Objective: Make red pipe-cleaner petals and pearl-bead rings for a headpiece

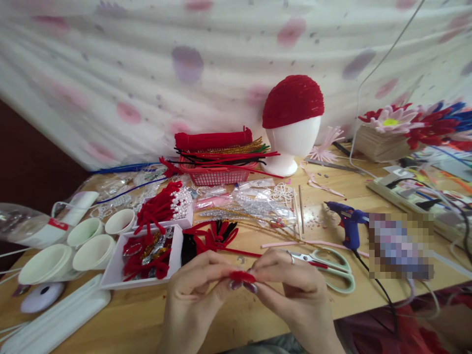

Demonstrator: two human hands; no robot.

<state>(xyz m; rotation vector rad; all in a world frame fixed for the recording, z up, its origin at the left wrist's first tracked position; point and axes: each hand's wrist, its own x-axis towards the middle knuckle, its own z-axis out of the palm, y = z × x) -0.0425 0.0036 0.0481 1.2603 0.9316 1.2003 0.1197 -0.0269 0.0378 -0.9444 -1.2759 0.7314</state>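
Observation:
My left hand (201,287) and my right hand (289,290) meet over the front of the table, both closed. Between their thumbs and fingertips they pinch a small red pipe cleaner piece (242,277), partly hidden by the fingers. Green-handled scissors (334,268) lie just beyond my right hand. Left of my left hand stands a white box (106,279) of red, gold and silver pieces. Behind both hands lies a bunch of red and black pipe cleaners (217,236).
A red basket (221,176) of pipe cleaners stands at the back beside a foam head (295,137) wearing a red cap (294,101). A blue glue gun (348,223) with its cable is at right. Paper cups (46,265) and a power strip (413,201) flank the table.

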